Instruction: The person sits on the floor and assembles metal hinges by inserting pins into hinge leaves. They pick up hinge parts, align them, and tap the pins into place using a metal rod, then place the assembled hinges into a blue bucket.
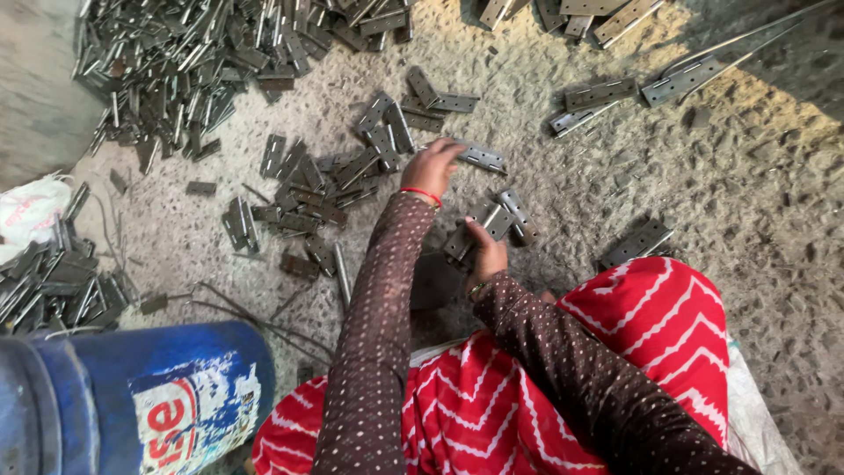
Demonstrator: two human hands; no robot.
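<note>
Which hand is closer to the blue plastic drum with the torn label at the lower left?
Left. The left hand reaches over the floor toward the blue plastic drum's side; the right hand, gripping grey metal hinges, sits farther away.
</note>
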